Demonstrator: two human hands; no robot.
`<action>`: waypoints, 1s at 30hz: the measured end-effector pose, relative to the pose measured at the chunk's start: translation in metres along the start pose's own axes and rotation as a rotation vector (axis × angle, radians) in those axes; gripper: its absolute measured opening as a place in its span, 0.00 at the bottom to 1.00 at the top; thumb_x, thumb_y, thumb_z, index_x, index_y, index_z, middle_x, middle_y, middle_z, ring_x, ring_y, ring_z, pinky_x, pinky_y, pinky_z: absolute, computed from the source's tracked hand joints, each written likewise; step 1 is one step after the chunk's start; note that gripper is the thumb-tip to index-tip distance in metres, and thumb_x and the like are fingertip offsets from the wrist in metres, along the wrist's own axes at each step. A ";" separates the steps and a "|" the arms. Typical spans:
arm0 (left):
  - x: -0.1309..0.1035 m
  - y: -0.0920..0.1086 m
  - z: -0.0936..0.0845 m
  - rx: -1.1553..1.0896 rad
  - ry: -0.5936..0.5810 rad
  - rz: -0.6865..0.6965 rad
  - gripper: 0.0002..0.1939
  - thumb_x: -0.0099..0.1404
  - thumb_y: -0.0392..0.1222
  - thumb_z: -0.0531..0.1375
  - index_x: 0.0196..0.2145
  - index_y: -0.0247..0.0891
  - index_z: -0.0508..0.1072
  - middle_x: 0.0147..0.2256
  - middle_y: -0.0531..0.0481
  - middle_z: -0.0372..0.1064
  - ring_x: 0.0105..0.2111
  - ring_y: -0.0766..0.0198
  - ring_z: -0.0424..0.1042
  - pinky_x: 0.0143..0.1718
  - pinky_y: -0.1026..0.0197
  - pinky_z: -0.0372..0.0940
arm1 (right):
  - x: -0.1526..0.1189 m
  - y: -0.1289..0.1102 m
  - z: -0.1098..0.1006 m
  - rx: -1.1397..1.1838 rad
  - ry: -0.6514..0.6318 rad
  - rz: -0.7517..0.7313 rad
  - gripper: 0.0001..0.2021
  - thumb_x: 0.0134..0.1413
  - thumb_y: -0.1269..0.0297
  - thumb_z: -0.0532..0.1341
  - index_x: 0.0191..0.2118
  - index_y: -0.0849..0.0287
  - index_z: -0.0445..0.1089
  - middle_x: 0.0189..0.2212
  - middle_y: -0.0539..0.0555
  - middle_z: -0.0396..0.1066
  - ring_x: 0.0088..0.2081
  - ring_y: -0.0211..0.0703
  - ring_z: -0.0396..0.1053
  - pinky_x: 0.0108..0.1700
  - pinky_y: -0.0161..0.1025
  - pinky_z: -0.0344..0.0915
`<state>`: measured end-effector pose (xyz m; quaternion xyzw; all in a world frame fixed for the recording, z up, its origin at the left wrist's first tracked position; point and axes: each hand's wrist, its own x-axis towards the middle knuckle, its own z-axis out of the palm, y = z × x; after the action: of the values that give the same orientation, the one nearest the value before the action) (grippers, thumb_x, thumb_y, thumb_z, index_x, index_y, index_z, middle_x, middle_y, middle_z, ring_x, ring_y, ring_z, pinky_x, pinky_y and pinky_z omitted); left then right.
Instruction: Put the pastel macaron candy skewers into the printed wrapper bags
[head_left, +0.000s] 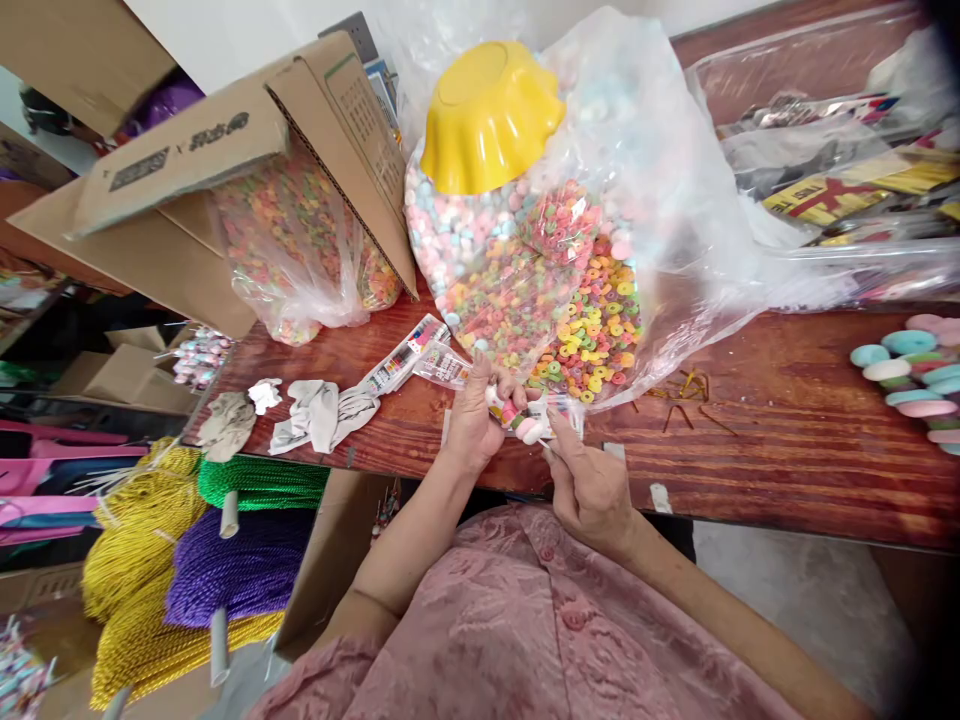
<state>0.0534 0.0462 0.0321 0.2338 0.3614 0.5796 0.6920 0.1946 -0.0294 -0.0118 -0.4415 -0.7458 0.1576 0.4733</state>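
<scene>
Close in front of the body, my left hand (480, 415) has its fingers closed around a short row of pink, white and green pieces (517, 417) on a thin white stick. At the stick's lower end, my right hand (589, 475) pinches it between thumb and fingers. Just beyond both hands lies a clear plastic bag (487, 310) with many small coloured rings (600, 330) and pastel balls. An upturned yellow scalloped bowl (491, 115) rests on the bag. A printed clear wrapper (442, 366) lies beside my left hand.
An open cardboard box (352, 130) holding bagged rings stands left on the wooden table (787, 430). White gloves (322, 415) lie at the left edge. Stacked pastel pieces (911, 375) and a tray of packets (832, 190) are right. Bundled cords (240, 565) are lower left.
</scene>
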 end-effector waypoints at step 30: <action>0.002 -0.003 -0.008 -0.201 0.173 -0.097 0.24 0.66 0.53 0.61 0.19 0.37 0.62 0.18 0.58 0.59 0.20 0.71 0.64 0.41 0.58 0.70 | 0.005 0.018 -0.017 -0.307 -0.102 -0.075 0.09 0.64 0.68 0.54 0.37 0.61 0.72 0.24 0.53 0.73 0.25 0.38 0.67 0.29 0.36 0.57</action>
<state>0.0486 0.0464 0.0246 0.0945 0.3705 0.5967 0.7055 0.2171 -0.0187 -0.0119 -0.4719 -0.8001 0.0462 0.3674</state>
